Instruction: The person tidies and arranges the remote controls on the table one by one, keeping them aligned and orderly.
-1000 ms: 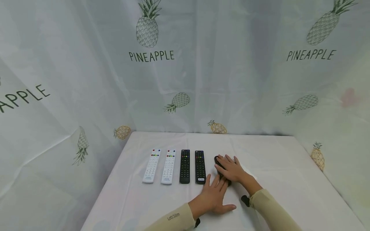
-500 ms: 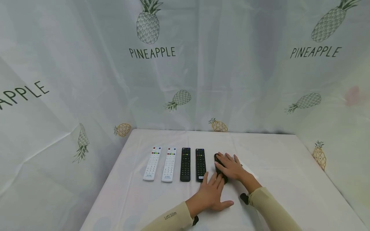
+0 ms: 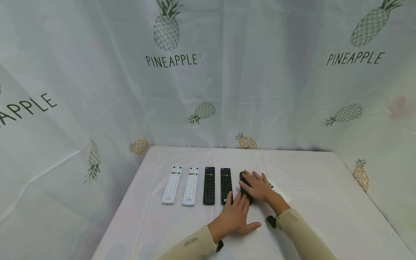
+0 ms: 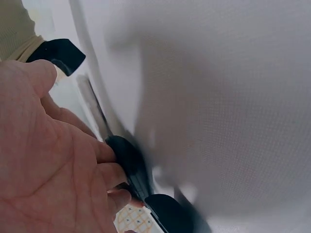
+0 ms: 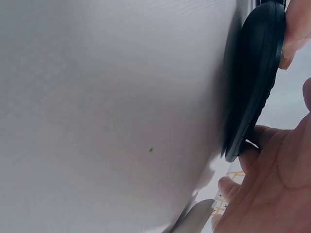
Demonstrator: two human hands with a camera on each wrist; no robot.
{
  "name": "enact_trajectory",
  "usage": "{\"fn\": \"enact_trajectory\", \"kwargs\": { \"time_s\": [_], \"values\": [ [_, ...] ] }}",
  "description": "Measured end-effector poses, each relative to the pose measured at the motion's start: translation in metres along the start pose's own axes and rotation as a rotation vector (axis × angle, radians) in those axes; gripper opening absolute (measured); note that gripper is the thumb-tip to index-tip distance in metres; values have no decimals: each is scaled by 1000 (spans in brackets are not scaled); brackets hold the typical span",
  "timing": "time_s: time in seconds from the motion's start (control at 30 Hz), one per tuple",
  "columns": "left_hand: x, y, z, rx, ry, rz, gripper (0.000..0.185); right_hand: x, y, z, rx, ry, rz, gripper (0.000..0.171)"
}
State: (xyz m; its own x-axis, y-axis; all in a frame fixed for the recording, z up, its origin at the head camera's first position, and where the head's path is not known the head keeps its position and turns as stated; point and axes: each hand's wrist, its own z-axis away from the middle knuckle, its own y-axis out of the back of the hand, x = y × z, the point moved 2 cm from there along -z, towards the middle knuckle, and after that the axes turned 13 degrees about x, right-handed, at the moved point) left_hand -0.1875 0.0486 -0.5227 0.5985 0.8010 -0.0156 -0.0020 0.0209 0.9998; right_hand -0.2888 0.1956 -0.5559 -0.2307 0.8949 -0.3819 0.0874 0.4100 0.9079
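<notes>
My right hand [image 3: 257,185] lies with extended fingers across a black remote control [image 3: 242,177], covering its middle. My left hand [image 3: 234,216], fingers spread and thumb out to the right, touches the near end of that same remote. In the right wrist view the rounded side of the black remote [image 5: 255,73] shows along the table, with fingertips at both of its ends. The left wrist view has my fingers at the remote's dark end [image 4: 130,162]. Another black remote [image 3: 226,184] lies just left, its lower end right by my left fingertips.
Further left, a black remote [image 3: 209,186] and two white remotes [image 3: 190,186] [image 3: 172,185] lie in a row. A white flat thing with dark marks [image 3: 280,190] lies right of my right hand. The white-covered table [image 3: 308,169] ends at a pineapple-print curtain [image 3: 273,90].
Both hands have shifted slightly left, and the black remote under them has slid left and turned straighter, closer to the row. More of the white flat thing shows at right.
</notes>
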Motion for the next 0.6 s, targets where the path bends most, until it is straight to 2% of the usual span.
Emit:
{"fn": "enact_trajectory", "kwargs": {
  "time_s": [0.27, 0.6],
  "values": [
    [-3, -3, -1, 6, 33, -5, 94, -6, 0, -3, -10, -1, -1, 73],
    [-11, -3, -2, 42, 41, 19, 95, -9, -4, -14, -41, -40, -21, 80]
  ]
}}
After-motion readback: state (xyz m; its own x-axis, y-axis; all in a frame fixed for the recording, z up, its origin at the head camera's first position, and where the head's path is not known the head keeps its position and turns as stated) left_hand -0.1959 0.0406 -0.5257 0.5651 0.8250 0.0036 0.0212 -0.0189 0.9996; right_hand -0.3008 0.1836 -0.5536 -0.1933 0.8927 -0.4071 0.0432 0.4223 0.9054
